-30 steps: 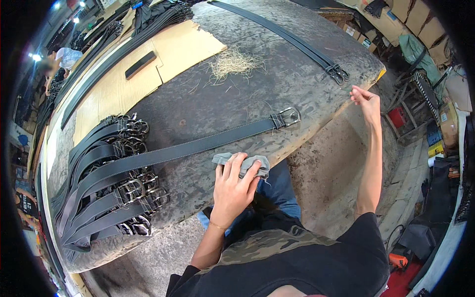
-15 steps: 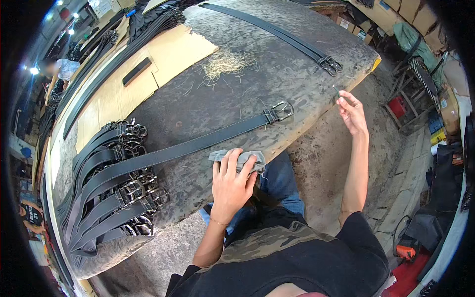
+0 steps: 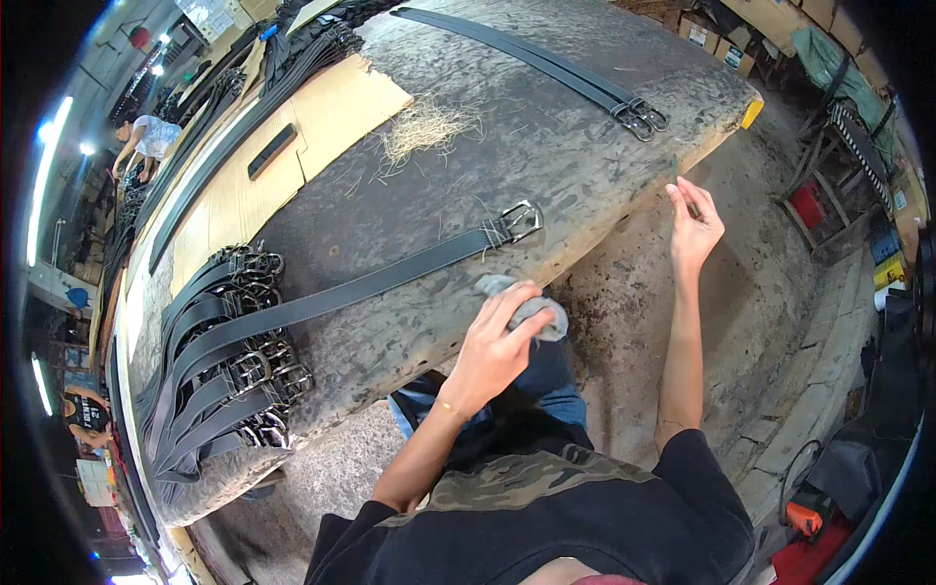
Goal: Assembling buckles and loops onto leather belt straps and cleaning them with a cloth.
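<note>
My left hand [image 3: 492, 346] is closed around a crumpled grey cloth [image 3: 549, 320], held by the table's near edge. Out past that edge on the right, my right hand [image 3: 696, 229] pinches a small, thin, dark green stick-like thing [image 3: 675, 169] between thumb and fingertips; its exact kind is too small to make out. A black leather belt [image 3: 380, 280] with pale edge stitching stretches across the table, its silver buckle [image 3: 526, 220] beyond my left hand and untouched. The belt's other end runs over a heap of black belts [image 3: 210, 390] with metal buckles at the left.
The worn dark table [image 3: 370, 210] has a bundle of straw-coloured threads [image 3: 429, 132] and two buckled belts [image 3: 526, 63] at the far side. Cardboard [image 3: 341, 107] bears a black block [image 3: 272, 151]. A wooden stool [image 3: 829, 210] stands at right. Another person [image 3: 151, 136] works far left.
My left hand has lifted the cloth off the table and moved right, toward the edge. My right hand still pinches the thin thing, now turned more upright. The view has shifted slightly.
</note>
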A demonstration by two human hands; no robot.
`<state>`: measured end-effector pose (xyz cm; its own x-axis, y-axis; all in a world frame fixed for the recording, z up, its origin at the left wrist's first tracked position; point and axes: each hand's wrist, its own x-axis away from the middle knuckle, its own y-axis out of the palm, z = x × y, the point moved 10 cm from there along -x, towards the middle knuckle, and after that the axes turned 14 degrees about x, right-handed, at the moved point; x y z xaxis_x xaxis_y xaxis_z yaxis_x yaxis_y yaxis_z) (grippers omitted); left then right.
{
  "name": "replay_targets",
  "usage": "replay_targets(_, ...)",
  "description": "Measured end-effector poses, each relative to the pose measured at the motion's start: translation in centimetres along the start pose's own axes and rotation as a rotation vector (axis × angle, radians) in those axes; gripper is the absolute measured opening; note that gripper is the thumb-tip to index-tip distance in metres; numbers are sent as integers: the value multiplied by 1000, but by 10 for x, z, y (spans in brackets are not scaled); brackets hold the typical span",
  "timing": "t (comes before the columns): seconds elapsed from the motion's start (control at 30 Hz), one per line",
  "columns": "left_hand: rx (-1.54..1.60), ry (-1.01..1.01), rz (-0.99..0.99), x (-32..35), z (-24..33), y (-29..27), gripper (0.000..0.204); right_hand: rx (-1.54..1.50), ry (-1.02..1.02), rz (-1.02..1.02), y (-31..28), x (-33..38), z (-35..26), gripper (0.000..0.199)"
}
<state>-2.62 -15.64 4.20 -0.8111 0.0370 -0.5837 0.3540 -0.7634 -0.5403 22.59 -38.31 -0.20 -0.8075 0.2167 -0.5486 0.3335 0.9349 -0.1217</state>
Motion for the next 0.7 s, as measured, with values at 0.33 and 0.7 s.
replay_targets(0.33,-18,-24,245,-90,-10,37,39,226,-250,-395,42,0,-22,4)
replay_targets(0.7,-135,-152,57,-51,8,-30,35,-117,263,-148,-25,-12,30,21)
